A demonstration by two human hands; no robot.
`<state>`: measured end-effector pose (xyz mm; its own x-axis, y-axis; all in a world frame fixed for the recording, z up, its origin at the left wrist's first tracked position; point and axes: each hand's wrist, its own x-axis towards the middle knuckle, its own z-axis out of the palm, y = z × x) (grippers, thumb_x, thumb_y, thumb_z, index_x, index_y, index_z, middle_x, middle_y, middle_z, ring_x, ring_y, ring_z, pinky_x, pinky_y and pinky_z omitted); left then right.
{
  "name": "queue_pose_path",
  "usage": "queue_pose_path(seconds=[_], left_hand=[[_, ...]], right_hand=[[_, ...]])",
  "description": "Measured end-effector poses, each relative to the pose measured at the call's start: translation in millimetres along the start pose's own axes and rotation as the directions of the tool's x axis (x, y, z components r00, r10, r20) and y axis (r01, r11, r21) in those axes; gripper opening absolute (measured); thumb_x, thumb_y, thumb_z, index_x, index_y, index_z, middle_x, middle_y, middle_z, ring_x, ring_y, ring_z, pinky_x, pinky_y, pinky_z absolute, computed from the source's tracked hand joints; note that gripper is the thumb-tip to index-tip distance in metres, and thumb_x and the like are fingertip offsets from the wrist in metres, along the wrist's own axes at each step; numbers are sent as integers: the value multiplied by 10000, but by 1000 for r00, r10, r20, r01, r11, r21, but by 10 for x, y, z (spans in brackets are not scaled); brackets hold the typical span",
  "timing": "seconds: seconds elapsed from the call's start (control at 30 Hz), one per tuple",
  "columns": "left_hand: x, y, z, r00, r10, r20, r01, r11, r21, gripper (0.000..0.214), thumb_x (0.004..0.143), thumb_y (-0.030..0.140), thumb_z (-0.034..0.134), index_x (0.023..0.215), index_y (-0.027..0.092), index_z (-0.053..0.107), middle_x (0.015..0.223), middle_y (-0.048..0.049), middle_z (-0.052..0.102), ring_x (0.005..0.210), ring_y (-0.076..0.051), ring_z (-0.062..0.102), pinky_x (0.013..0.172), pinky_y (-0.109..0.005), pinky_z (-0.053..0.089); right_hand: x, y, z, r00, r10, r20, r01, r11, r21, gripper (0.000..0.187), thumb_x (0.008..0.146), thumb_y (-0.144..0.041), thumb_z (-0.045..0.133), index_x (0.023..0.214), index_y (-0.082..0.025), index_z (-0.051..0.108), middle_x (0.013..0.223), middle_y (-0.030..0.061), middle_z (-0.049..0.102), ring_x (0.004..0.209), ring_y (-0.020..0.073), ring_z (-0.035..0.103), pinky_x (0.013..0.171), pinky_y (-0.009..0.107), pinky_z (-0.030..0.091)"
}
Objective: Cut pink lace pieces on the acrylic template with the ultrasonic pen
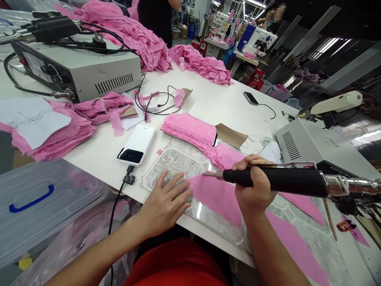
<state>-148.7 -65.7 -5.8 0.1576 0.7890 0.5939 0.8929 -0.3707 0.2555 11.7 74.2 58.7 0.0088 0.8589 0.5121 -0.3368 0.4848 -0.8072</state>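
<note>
The right hand (pixel 256 188) is wrapped tight around the black handle of a tool (pixel 293 182). Its thin metal tip is at the far left corner of a flat pink cloth (pixel 218 198). The cloth lies on a gray, stone-patterned board (pixel 181 162) by the near edge of the tabletop (pixel 208 97). The left hand (pixel 166 203) grips nothing; it lies flat with its fingers spread, fingertips at the cloth's left edge. Just past the board is a neat pink stack (pixel 187 129). Left of the board, close to the near edge, sits a white power bank (pixel 141 139) with a black cord (pixel 119 196) hanging down. A gray box (pixel 105 75) stands toward the far left corner, and big pink heaps (pixel 119 29) fill the far edge.
</note>
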Motion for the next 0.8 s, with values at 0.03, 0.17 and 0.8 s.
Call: queue_pose_path(seconds=[0.03, 0.17, 0.8], left_hand=[[-1, 0, -6, 1000, 2, 0, -2, 1000, -1, 261, 933, 197, 545, 1175, 162, 633, 1224, -81, 668, 1287, -284, 508, 1154, -569, 248], [-25, -7, -21, 1000, -1, -7, 1, 1000, -10, 276, 941, 210, 534, 1197, 157, 621, 1222, -77, 669, 1296, -278, 498, 1157, -562, 253], [-120, -29, -51, 997, 55, -50, -54, 998, 25, 266, 905, 160, 556, 1160, 131, 625, 1184, -107, 684, 1311, -278, 490, 1156, -534, 289]], right_hand=[[-8, -9, 12, 1000, 11, -5, -11, 1000, 10, 54, 704, -206, 597, 757, -195, 603, 792, -10, 563, 587, 97, 531, 554, 303, 489], [-55, -41, 62, 998, 70, 5, -71, 996, 52, 69, 696, -210, 595, 762, -190, 600, 801, -6, 551, 588, 92, 522, 552, 296, 485], [-103, -26, 63, 996, 78, 41, -80, 994, 68, 65, 705, -206, 603, 769, -196, 596, 809, -6, 546, 598, 97, 535, 554, 302, 503]])
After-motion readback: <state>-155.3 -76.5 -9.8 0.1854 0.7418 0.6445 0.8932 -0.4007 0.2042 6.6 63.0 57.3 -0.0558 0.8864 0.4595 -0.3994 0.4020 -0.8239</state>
